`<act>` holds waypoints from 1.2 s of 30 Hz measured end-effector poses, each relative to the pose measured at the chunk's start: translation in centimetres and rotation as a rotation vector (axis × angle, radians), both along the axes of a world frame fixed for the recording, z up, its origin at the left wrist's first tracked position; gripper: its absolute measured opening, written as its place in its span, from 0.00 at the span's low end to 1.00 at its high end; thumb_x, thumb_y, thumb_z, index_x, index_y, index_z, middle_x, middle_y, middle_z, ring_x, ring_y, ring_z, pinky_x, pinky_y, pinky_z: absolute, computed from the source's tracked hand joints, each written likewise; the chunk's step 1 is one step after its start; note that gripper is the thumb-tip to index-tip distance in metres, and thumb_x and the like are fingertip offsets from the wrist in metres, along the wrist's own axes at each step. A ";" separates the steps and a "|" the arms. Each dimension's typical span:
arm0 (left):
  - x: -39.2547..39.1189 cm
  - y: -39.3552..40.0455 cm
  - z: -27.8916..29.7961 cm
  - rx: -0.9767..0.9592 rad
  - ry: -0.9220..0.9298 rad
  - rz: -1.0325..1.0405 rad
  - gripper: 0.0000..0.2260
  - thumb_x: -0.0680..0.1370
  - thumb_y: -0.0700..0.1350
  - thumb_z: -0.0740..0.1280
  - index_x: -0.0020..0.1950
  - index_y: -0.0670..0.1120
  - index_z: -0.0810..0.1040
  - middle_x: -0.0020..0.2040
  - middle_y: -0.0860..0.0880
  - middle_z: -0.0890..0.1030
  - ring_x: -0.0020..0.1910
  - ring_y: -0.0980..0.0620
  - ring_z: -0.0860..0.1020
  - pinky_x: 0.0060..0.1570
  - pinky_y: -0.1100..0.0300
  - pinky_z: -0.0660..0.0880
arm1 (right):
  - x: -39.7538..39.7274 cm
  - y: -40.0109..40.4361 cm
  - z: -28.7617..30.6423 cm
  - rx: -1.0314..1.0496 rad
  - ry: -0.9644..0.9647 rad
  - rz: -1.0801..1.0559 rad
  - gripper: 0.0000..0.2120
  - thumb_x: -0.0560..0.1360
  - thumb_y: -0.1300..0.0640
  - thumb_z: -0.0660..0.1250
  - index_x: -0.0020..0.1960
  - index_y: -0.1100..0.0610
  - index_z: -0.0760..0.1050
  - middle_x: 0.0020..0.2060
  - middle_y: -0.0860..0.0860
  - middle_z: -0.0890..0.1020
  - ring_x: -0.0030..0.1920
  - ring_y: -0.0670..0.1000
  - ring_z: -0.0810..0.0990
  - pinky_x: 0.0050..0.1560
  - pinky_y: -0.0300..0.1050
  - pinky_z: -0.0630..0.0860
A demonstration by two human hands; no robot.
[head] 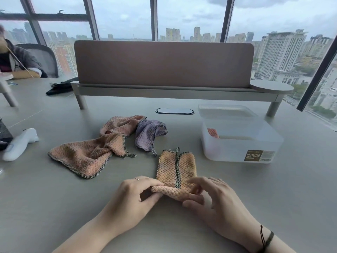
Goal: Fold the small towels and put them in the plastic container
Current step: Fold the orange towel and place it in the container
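Folding towel number two I'd guess: left hand (135, 193) and right hand (213, 196) both pinch the orange waffle-weave towel's (176, 167) near edge; one sits in the clear plastic container (242, 143), three crumpled towels (116, 141) wait

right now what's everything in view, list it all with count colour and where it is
folded towel: 1, orange, near centre of the table, near end pinched by both hands
loose towels: 3, two orange-pink and one purple, crumpled together left of centre
plastic container: 1, clear, open, right of the towels, a pink towel inside
lid: 1, clear, behind the container
white device: 1, left edge of the table
desk divider: 1, brown, across the back
dark item: 1, black, back left
table: 1, grey
other person: 1, seated far left
left hand: pinches the towel's near left corner
right hand: pinches its near right corner
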State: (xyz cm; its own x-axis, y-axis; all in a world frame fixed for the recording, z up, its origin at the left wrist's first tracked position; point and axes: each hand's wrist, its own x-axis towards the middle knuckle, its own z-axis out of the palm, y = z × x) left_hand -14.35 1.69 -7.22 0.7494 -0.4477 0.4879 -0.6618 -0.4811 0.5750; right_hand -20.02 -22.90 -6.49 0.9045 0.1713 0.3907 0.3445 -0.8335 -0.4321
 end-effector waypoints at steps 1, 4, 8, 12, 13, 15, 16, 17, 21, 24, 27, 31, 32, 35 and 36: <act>0.1 0.0 0.1 -0.024 0.031 0.035 0.08 0.73 0.53 0.72 0.50 0.55 0.85 0.45 0.62 0.85 0.45 0.65 0.82 0.44 0.68 0.77 | 0.0 -0.1 -0.1 0.012 0.041 -0.008 0.24 0.68 0.33 0.67 0.59 0.42 0.75 0.43 0.37 0.81 0.47 0.39 0.77 0.51 0.34 0.70; 0.6 0.0 0.1 -0.067 0.147 0.100 0.07 0.72 0.56 0.71 0.48 0.57 0.84 0.36 0.56 0.84 0.32 0.60 0.79 0.35 0.59 0.77 | 0.4 -0.3 -0.2 0.113 0.085 -0.079 0.21 0.67 0.36 0.70 0.59 0.38 0.74 0.41 0.38 0.82 0.45 0.40 0.77 0.49 0.28 0.67; 1.3 -0.4 0.0 -0.097 0.228 0.136 0.11 0.71 0.61 0.69 0.46 0.57 0.83 0.34 0.55 0.84 0.30 0.57 0.79 0.33 0.60 0.75 | 1.5 0.0 0.2 0.407 0.188 -0.179 0.13 0.69 0.44 0.75 0.52 0.38 0.78 0.32 0.42 0.81 0.31 0.41 0.77 0.37 0.35 0.72; 1.8 -1.1 0.0 -0.037 0.241 0.189 0.04 0.74 0.52 0.74 0.44 0.54 0.82 0.29 0.57 0.81 0.26 0.60 0.74 0.30 0.64 0.70 | 2.2 0.0 0.2 0.410 0.225 -0.201 0.11 0.69 0.43 0.75 0.49 0.41 0.78 0.26 0.44 0.77 0.26 0.42 0.71 0.33 0.37 0.70; 1.8 -1.2 0.1 -0.015 0.237 0.208 0.04 0.74 0.52 0.74 0.45 0.54 0.82 0.28 0.56 0.81 0.25 0.60 0.73 0.30 0.65 0.69 | 2.3 0.0 0.2 0.388 0.213 -0.214 0.11 0.69 0.43 0.75 0.49 0.41 0.77 0.27 0.44 0.78 0.26 0.42 0.73 0.32 0.35 0.69; 1.8 -1.4 0.2 0.019 0.228 0.237 0.04 0.74 0.52 0.74 0.45 0.55 0.81 0.28 0.56 0.81 0.25 0.58 0.74 0.30 0.66 0.69 | 2.3 0.1 0.1 0.335 0.189 -0.243 0.11 0.70 0.42 0.75 0.48 0.41 0.77 0.29 0.43 0.80 0.29 0.42 0.76 0.32 0.34 0.70; 1.7 -1.4 0.3 0.028 0.224 0.243 0.03 0.74 0.51 0.74 0.45 0.55 0.81 0.28 0.57 0.81 0.25 0.58 0.75 0.30 0.66 0.70 | 2.3 0.2 0.0 0.315 0.180 -0.257 0.11 0.70 0.42 0.74 0.48 0.42 0.76 0.30 0.43 0.81 0.31 0.42 0.77 0.32 0.33 0.70; 1.6 -1.5 0.3 0.032 0.219 0.244 0.03 0.74 0.51 0.74 0.45 0.55 0.81 0.28 0.57 0.82 0.25 0.58 0.75 0.30 0.65 0.70 | 2.3 0.2 -0.1 0.302 0.171 -0.267 0.11 0.70 0.42 0.74 0.48 0.42 0.76 0.30 0.42 0.81 0.32 0.42 0.77 0.33 0.34 0.70; 1.4 -1.2 -0.1 0.045 0.132 0.246 0.04 0.75 0.49 0.74 0.47 0.56 0.81 0.28 0.57 0.80 0.24 0.58 0.73 0.30 0.65 0.70 | 2.5 0.5 -0.2 0.277 0.152 -0.294 0.13 0.70 0.41 0.73 0.48 0.43 0.74 0.27 0.44 0.79 0.32 0.42 0.77 0.35 0.39 0.73; 1.1 -1.2 -0.2 0.075 -0.050 0.217 0.05 0.76 0.50 0.70 0.52 0.57 0.81 0.35 0.60 0.78 0.33 0.62 0.75 0.36 0.65 0.73 | 2.4 0.5 -0.4 0.236 0.143 -0.319 0.14 0.70 0.40 0.73 0.48 0.44 0.72 0.28 0.45 0.79 0.32 0.42 0.77 0.37 0.43 0.75; 0.8 -1.1 -0.2 0.131 -0.231 0.077 0.10 0.78 0.50 0.67 0.57 0.54 0.83 0.51 0.57 0.79 0.50 0.57 0.78 0.51 0.60 0.76 | 2.4 0.5 -0.5 0.189 0.106 -0.328 0.14 0.70 0.40 0.73 0.48 0.44 0.72 0.32 0.44 0.78 0.35 0.42 0.76 0.39 0.44 0.75; 0.4 -1.1 -0.9 0.335 -0.249 -0.161 0.16 0.81 0.53 0.63 0.67 0.52 0.79 0.72 0.55 0.74 0.73 0.55 0.69 0.72 0.58 0.65 | 2.4 0.4 -0.9 0.212 0.056 -0.309 0.11 0.70 0.42 0.74 0.48 0.44 0.77 0.45 0.41 0.74 0.41 0.41 0.75 0.44 0.39 0.72; 0.3 -1.2 -0.9 0.377 -0.211 -0.185 0.18 0.82 0.55 0.61 0.69 0.52 0.77 0.73 0.56 0.73 0.74 0.58 0.67 0.74 0.60 0.61 | 2.3 0.4 -1.1 0.237 0.040 -0.290 0.08 0.70 0.43 0.74 0.47 0.43 0.79 0.48 0.40 0.74 0.43 0.40 0.75 0.47 0.36 0.72; 0.4 -1.3 -0.8 0.389 -0.119 -0.204 0.21 0.81 0.59 0.59 0.71 0.52 0.75 0.72 0.58 0.74 0.74 0.63 0.65 0.75 0.63 0.56 | 1.9 0.3 -1.1 0.216 -0.012 -0.180 0.07 0.73 0.43 0.70 0.50 0.41 0.82 0.58 0.35 0.76 0.57 0.38 0.74 0.57 0.29 0.67; 0.5 -1.3 -0.8 0.384 -0.107 -0.205 0.22 0.81 0.60 0.59 0.71 0.52 0.75 0.71 0.59 0.74 0.74 0.64 0.64 0.75 0.64 0.56 | 1.7 0.2 -1.1 0.158 -0.031 -0.144 0.10 0.74 0.41 0.67 0.52 0.41 0.82 0.60 0.34 0.76 0.61 0.38 0.73 0.61 0.33 0.67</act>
State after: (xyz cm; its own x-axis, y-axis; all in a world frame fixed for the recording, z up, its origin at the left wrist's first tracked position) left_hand -13.88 0.36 -8.00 0.5806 -0.7456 0.3271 -0.8118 -0.4990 0.3033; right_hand -18.34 -22.67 -7.61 0.9023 -0.0242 0.4305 0.2422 -0.7977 -0.5523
